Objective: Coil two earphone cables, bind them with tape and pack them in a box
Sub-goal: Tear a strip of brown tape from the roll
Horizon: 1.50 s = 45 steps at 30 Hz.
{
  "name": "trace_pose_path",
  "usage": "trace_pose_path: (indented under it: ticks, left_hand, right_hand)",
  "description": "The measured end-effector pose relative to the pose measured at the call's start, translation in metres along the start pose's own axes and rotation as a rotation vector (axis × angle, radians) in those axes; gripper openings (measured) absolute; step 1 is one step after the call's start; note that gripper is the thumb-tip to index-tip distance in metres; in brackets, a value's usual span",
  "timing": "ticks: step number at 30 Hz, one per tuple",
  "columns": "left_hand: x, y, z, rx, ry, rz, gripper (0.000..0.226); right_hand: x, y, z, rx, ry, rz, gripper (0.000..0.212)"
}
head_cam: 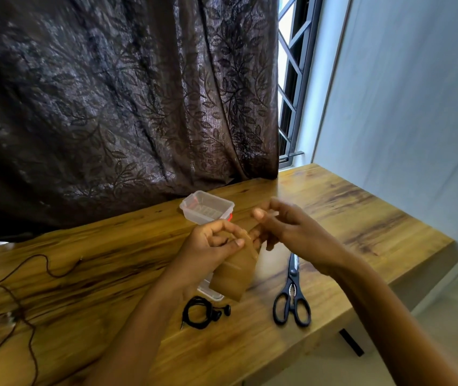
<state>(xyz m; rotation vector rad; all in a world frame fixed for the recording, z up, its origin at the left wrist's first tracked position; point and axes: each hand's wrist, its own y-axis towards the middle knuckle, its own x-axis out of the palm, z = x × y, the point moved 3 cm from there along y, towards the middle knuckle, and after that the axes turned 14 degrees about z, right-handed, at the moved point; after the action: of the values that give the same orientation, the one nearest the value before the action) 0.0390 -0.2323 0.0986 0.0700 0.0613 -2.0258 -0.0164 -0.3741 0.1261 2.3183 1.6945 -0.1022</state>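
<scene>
A dark curtain (110, 107) patterned with leaves hangs behind a wood-grain bench (361, 213), its hem resting at the far edge. To its right, a barred window (292, 79) meets a pale wall (417, 107).

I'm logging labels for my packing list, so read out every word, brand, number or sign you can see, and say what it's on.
No text can be read in this view.
tape roll: plain brown, no print showing.
clear box: no label visible.
scissors: no mark I can make out.
coiled earphones: too small to show any marking.
</scene>
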Motion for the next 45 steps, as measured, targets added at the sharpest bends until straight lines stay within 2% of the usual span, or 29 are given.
trace_pose_path:
  ticks: [3,8,12,15,18,22,28,33,37,41,45]
  left_hand:
    - [-0.003,0.001,-0.005,-0.002,-0.022,0.096,0.012]
    - [-0.004,0.002,-0.006,-0.007,-0.053,0.169,0.014]
    - [-0.003,0.001,-0.004,0.037,-0.046,0.150,0.016]
    - [-0.001,0.001,-0.004,0.073,-0.036,0.128,0.022]
    - [0.001,-0.001,-0.005,0.073,-0.006,0.117,0.023]
    - [0.001,-0.004,-0.011,0.054,0.063,0.116,0.042]
    - [-0.002,-0.006,-0.020,0.009,0.080,0.098,0.051]
    - [-0.004,-0.005,-0.024,-0.061,0.021,0.086,0.046]
    - [-0.003,-0.003,-0.022,-0.145,-0.061,0.103,0.030]
    - [-0.002,-0.001,-0.019,-0.134,-0.111,0.086,0.034]
    - [0.000,0.002,-0.019,-0.053,-0.108,0.100,0.018]
  right_hand:
    - [-0.002,-0.005,0.000,-0.006,-0.024,0.034,0.008]
    - [0.005,-0.013,0.005,-0.109,-0.091,0.081,0.044]
    - [0.007,-0.013,0.009,-0.151,-0.073,0.211,0.041]
    - [0.008,-0.012,0.007,-0.257,-0.213,0.220,0.040]
    - [0.005,-0.009,0.000,-0.348,-0.316,0.213,0.049]
    - [-0.003,0.002,-0.001,-0.330,-0.322,0.169,0.052]
    - [-0.005,0.011,0.000,-0.273,-0.240,0.096,0.055]
    - [-0.004,0.014,-0.006,-0.221,-0.177,-0.038,0.050]
    - [-0.001,0.013,-0.011,-0.212,-0.185,-0.084,0.051]
    - [0.003,0.013,-0.012,-0.244,-0.244,-0.143,0.050]
    - [0.002,0.016,-0.010,-0.223,-0.229,-0.144,0.045]
